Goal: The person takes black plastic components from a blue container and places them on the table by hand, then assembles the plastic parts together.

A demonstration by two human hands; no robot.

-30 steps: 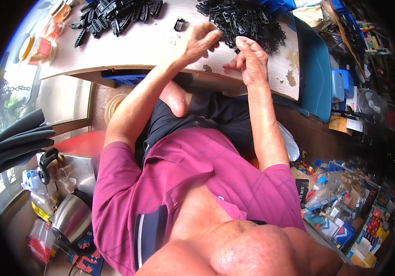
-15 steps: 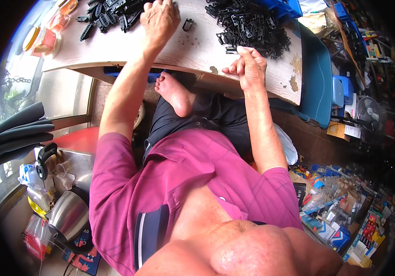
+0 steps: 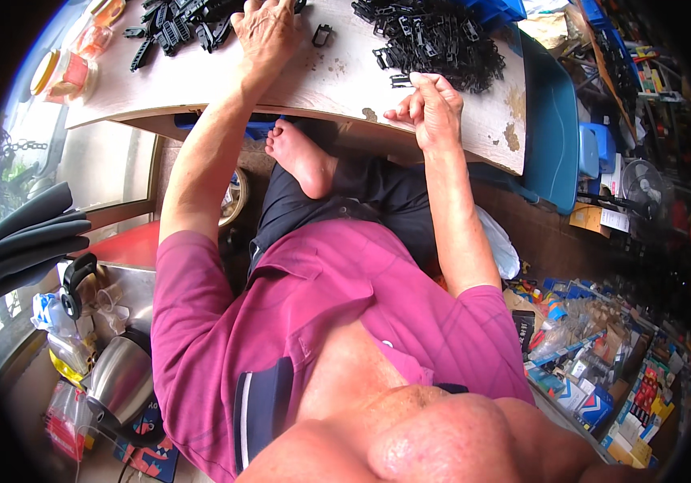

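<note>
Small black plastic parts lie on the pale tabletop (image 3: 345,88). My left hand (image 3: 266,36) is over the far left part of the table, beside a heap of ribbed black pieces (image 3: 176,28). Its fingers are curled downward, and the tips are hidden at the upper edge of the view; whatever they hold cannot be made out. My right hand (image 3: 434,113) is closed, with thumb and forefinger pinching a small black plastic clip (image 3: 400,81) just in front of a tangled pile of black clips (image 3: 442,48). One loose black frame-shaped piece (image 3: 322,35) rests between my hands.
Lidded clear jars (image 3: 59,74) stand at the table's left end. A blue bin (image 3: 498,10) sits behind the clip pile, and a large teal tub (image 3: 551,129) adjoins the right edge. My bare foot (image 3: 301,157) is raised below the table's front edge.
The whole view has shifted slightly, so the table sits a little higher and further left. My left hand has moved slightly left; my right hand keeps its pinch on the clip.
</note>
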